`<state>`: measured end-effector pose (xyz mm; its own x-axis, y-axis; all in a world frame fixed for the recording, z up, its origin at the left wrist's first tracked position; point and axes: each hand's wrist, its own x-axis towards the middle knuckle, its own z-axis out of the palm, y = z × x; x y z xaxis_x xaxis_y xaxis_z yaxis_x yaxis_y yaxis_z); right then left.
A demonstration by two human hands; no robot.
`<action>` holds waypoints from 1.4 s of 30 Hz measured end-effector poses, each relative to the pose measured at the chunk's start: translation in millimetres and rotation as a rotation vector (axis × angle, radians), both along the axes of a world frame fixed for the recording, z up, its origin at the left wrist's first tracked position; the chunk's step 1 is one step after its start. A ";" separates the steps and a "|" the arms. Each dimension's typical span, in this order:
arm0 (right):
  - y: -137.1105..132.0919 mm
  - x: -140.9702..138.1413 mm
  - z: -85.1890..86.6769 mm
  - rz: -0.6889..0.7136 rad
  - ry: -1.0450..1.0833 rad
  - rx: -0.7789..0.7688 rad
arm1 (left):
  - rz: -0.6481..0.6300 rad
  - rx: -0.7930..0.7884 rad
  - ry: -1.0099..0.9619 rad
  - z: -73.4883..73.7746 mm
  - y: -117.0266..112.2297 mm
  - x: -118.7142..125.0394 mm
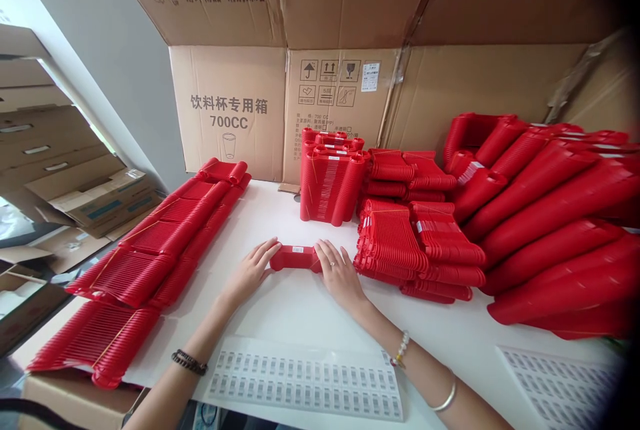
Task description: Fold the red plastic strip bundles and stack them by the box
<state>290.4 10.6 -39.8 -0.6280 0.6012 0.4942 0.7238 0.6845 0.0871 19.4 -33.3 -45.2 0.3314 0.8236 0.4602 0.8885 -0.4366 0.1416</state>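
Between my two hands stands a small bundle of red ribbed plastic pieces (296, 259) with a white label on its top edge. My left hand (254, 270) grips its left end, the fingertips on the top edge. Around the right end close the fingers of my right hand (341, 275), a ring on one of them. Nearer to me lies a sheet of barcode labels (305, 377), flat on the white table (280, 313). Just beyond the bundle, a taller stack of the same red pieces (331, 183) stands upright, held by thin bands.
A long row of banded red bundles (160, 243) runs along the table's left side. Right of my hands are piled more red bundles (417, 243) and long red stacks (560, 210). An opened cardboard box (227, 77) walls the back. Another label sheet (560, 383) lies at right.
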 end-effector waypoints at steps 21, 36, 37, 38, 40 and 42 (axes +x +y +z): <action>58.9 -58.3 45.0 -0.571 0.272 -0.218 | 0.060 -0.034 0.111 12.1 104.7 47.7; -97.4 29.6 88.1 -0.008 0.241 -0.212 | 0.129 -0.012 0.199 18.2 119.2 81.2; -101.4 36.9 88.4 -0.019 0.255 -0.210 | 0.133 -0.012 0.198 18.0 119.5 82.5; -104.7 43.3 88.1 -0.026 0.269 -0.209 | 0.136 -0.012 0.197 17.9 119.8 83.6; -110.7 54.5 85.9 -0.031 0.294 -0.208 | 0.143 -0.012 0.198 17.9 120.6 85.1; -116.4 64.2 82.2 -0.038 0.313 -0.209 | 0.149 -0.013 0.201 17.7 121.6 85.9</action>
<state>354.6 -105.9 42.4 -0.4409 0.7295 0.5230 0.7187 0.6360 -0.2811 105.2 88.3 -27.5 0.2897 0.8755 0.3868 0.9537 -0.2980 -0.0399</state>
